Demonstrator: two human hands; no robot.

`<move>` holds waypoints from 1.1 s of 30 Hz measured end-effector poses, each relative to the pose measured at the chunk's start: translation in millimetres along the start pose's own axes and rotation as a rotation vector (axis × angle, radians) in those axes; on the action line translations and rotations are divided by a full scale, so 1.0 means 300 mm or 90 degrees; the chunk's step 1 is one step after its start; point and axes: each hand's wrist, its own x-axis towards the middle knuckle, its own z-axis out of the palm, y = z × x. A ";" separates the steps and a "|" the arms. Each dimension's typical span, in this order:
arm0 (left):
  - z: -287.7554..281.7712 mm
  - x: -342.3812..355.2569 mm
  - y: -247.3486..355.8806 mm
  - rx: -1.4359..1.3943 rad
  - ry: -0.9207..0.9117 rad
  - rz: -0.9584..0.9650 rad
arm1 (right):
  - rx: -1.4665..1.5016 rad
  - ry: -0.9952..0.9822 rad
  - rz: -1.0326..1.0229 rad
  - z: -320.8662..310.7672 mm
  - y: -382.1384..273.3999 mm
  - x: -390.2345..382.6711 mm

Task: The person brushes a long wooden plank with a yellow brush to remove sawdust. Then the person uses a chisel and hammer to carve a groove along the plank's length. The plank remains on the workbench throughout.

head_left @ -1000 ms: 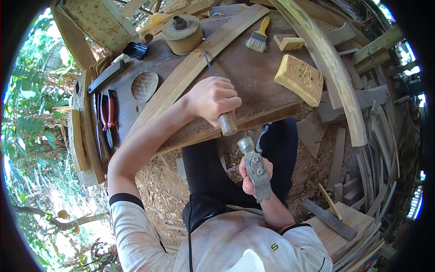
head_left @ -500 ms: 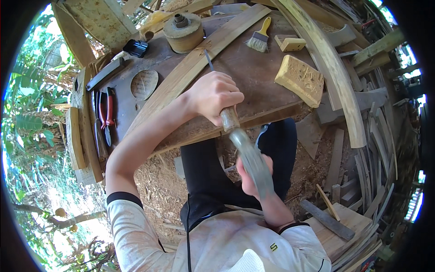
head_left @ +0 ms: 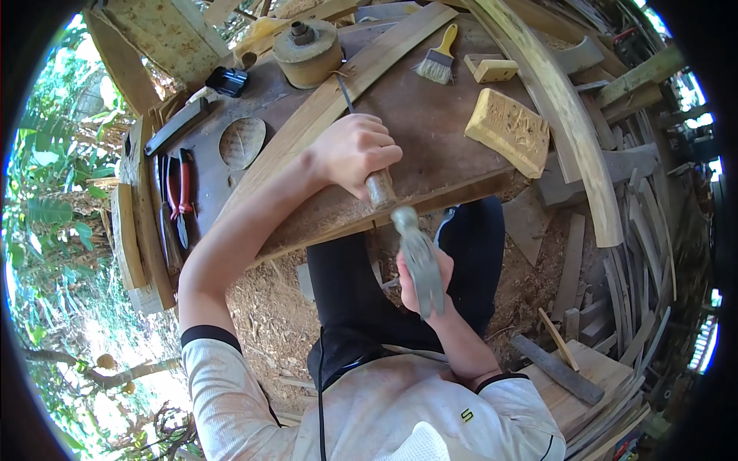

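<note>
My left hand point(head_left: 358, 154) is wrapped round the wooden handle of a chisel point(head_left: 380, 189), whose narrow metal blade slants away onto a long wooden plank point(head_left: 296, 142). The blade's tip rests at a small curl of wood on the plank. My right hand point(head_left: 443, 270) grips a claw hammer point(head_left: 419, 257), its claw toward my body. The hammer's face sits just off the butt of the chisel handle, with a small gap between them. Most of the hammer's handle is hidden under its head.
On the brown table point(head_left: 430, 154) lie a yellow-handled brush point(head_left: 439, 58), a carved wood block point(head_left: 509, 131), red-handled pliers point(head_left: 183, 192) and an oval wooden piece point(head_left: 242, 143). A round wooden mallet head point(head_left: 307, 54) stands behind. Curved timber point(head_left: 573, 115) borders the right.
The hammer head has drawn back from the chisel's butt toward my body and a little left. My left hand and the chisel have shifted slightly left and away from me.
</note>
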 end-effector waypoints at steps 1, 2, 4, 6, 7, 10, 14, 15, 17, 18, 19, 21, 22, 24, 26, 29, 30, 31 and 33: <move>0.001 -0.002 0.006 0.004 0.009 0.005 | -0.025 0.008 -0.033 -0.001 0.008 -0.002; -0.001 -0.003 0.009 0.007 0.019 0.010 | -0.052 0.021 -0.061 -0.002 0.007 -0.011; 0.004 0.006 0.013 -0.005 0.020 0.022 | 0.049 0.061 -0.066 0.006 0.002 0.002; 0.010 0.009 0.040 -0.014 0.012 0.026 | 0.079 0.061 -0.029 0.014 -0.018 -0.008; 0.010 0.008 0.054 -0.011 0.005 0.028 | 0.069 0.056 -0.018 0.013 -0.020 -0.015; 0.012 0.024 0.052 -0.025 0.009 0.042 | 0.043 0.047 -0.020 0.003 -0.013 -0.021; 0.018 0.025 0.026 -0.022 0.008 0.046 | 0.061 0.075 -0.027 0.013 -0.036 -0.008; 0.020 0.025 0.021 -0.021 0.012 0.046 | 0.054 0.070 -0.045 0.007 -0.038 -0.005; 0.021 0.022 0.018 -0.018 0.017 0.044 | 0.064 0.063 -0.073 -0.007 -0.051 -0.001; 0.022 0.021 0.018 -0.022 0.019 0.040 | 0.080 0.062 -0.082 -0.013 -0.062 0.002; 0.023 0.023 0.019 -0.026 0.022 0.037 | 0.118 0.066 -0.084 -0.023 -0.089 0.007; 0.021 0.026 0.019 -0.034 0.021 0.034 | 0.220 0.067 -0.126 -0.022 -0.089 0.015; 0.021 0.024 0.018 -0.037 0.021 0.033 | 0.148 0.034 -0.068 -0.026 -0.095 0.025; 0.016 0.021 0.012 -0.034 0.023 0.031 | 0.037 -0.007 0.008 -0.026 -0.096 0.040; 0.003 0.015 -0.012 -0.020 0.025 0.034 | -0.044 -0.025 0.040 -0.015 -0.075 0.047; 0.017 0.017 0.018 -0.041 0.063 0.021 | 0.026 0.042 -0.031 -0.031 -0.036 -0.030; 0.016 0.022 0.021 -0.033 0.043 0.030 | 0.021 0.043 -0.010 -0.032 -0.019 -0.048; 0.017 0.026 0.021 -0.024 0.023 0.039 | 0.016 0.044 0.011 -0.027 -0.029 -0.034; 0.021 0.031 0.028 -0.017 0.012 0.044 | 0.038 0.054 0.057 -0.013 -0.056 -0.016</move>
